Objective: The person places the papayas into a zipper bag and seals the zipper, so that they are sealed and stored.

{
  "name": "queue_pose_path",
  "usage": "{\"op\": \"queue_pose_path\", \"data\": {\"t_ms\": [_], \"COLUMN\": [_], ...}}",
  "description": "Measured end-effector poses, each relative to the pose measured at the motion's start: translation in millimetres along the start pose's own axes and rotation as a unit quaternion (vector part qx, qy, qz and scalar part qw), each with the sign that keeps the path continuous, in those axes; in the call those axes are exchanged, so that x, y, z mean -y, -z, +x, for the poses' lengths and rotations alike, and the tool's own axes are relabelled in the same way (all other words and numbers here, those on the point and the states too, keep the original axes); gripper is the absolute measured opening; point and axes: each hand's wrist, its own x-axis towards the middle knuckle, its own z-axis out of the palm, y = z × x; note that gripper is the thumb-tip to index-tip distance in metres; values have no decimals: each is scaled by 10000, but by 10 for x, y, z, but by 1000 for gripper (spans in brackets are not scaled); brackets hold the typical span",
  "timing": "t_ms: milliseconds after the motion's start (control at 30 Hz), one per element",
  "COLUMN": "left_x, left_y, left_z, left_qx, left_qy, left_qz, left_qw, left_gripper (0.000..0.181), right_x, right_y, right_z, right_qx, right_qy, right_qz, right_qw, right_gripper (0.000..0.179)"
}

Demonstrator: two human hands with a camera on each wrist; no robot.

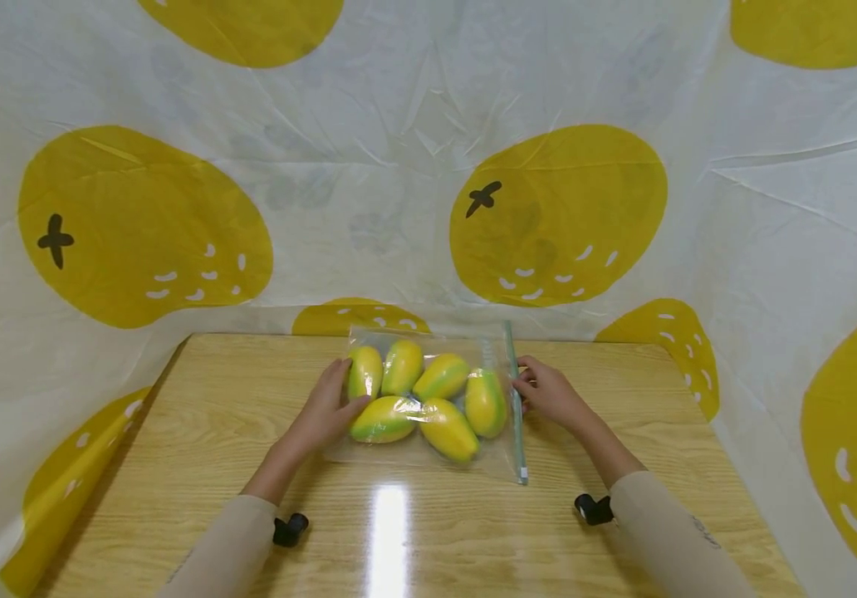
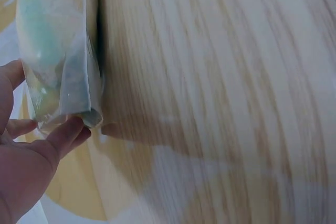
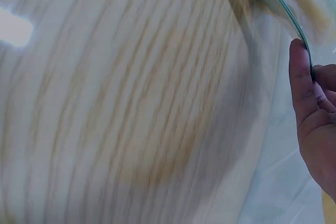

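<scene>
A clear zip bag (image 1: 428,455) holds several yellow-green mangoes (image 1: 402,368) above the wooden table. My left hand (image 1: 327,409) grips the bag's left end, the thumb lying over the front and the fingers at the edge. In the left wrist view, fingertips (image 2: 73,124) meet the folded end of the bag. At the opposite end, my right hand (image 1: 551,394) pinches the green zip strip (image 1: 516,415) between thumb and fingers. The right wrist view shows the strip (image 3: 286,9) running into that pinch. Part of the right fingers is hidden behind the strip.
The wooden table (image 1: 204,432) extends around the bag. A white cloth (image 1: 369,208) printed with yellow fruit hangs behind and on both sides. Black wrist-camera mounts (image 1: 291,530) sit at both sleeves.
</scene>
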Motion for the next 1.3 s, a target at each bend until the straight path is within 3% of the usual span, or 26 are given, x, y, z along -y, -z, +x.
{"op": "queue_pose_path", "data": {"t_ms": [433,567,833,1300], "left_x": [-182,-222,-264,-266], "left_y": [-291,-341,-294,-240], "left_z": [56,111,250,340], "left_qx": [113,78,-130,-102], "left_qy": [18,-14,-140,-180], "left_qz": [-12,-2,376,292], "left_qw": [9999,10000,9991,9994], "left_gripper": [83,82,77,77], "right_x": [-216,-236,-219,-207], "right_y": [296,348,332,319], "right_z": [-116,-85,71,150], "right_qx": [-125,-221,-274,-340], "right_qy": [42,70,48,-28], "right_qz": [126,-101,-240,-255], "right_qw": [9998,9997,9993,9991], "right_gripper": [40,40,42,41]}}
